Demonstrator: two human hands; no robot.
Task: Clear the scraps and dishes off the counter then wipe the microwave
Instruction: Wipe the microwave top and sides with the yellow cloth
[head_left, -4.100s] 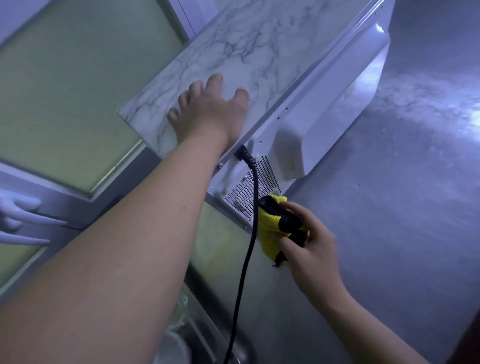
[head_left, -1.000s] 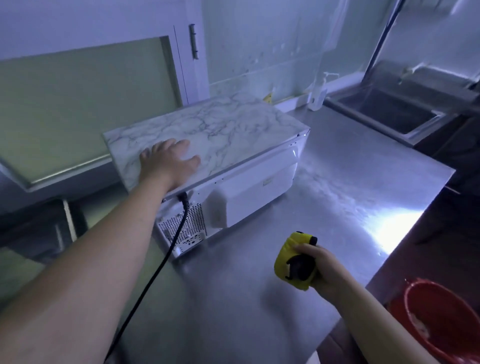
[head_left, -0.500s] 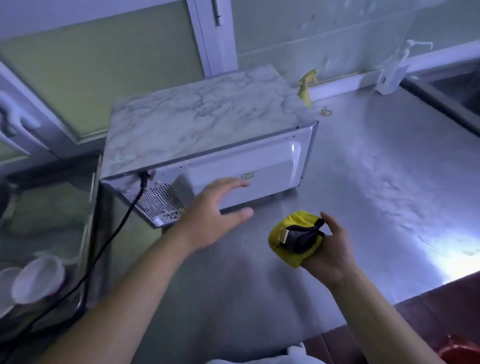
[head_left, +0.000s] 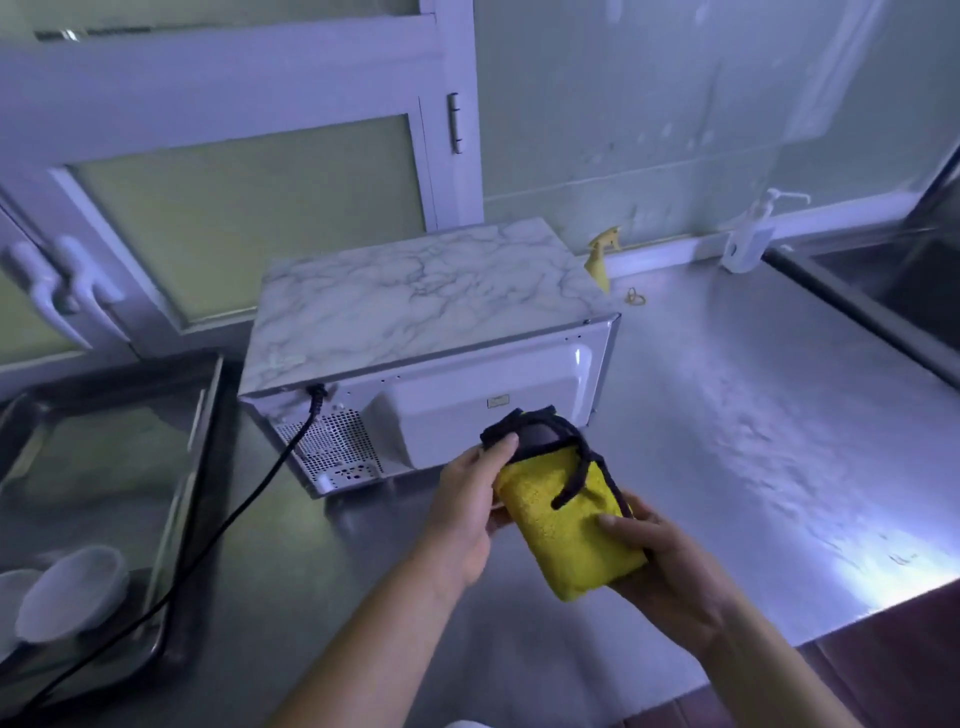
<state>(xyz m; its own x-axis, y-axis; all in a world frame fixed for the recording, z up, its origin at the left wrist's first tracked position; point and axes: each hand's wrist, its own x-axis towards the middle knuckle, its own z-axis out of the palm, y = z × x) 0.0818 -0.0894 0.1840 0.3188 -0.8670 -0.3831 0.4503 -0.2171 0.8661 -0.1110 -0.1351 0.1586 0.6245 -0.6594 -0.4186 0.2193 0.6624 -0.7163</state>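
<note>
Microwave (head_left: 415, 306): stands on the steel counter (head_left: 727, 415), mid-scene, turned so that its white rear panel faces the near side. Its top carries a marble pattern. A black power cord (head_left: 249, 499) leaves the rear panel at its upper left corner, beside the perforated vent, and runs down toward the near left.

Cloth (head_left: 566, 525): yellow with dark edging, held above the counter just near the rear panel, between both hands.

Left hand (head_left: 467, 509): pinches the far, dark-edged end of the cloth, thumb on top.

Right hand (head_left: 670, 561): grasps the near end of the cloth, thumb on the upper face, fingers curled beneath.

Surroundings: a yellow spray bottle (head_left: 600, 260) stands at the far right corner of the microwave, partly hidden by it. A white pump dispenser (head_left: 748, 239) stands farther right against the wall, next to a sink (head_left: 909, 280). On the left, a steel tray (head_left: 208, 415) holds white bowls (head_left: 72, 592) at its near end.
</note>
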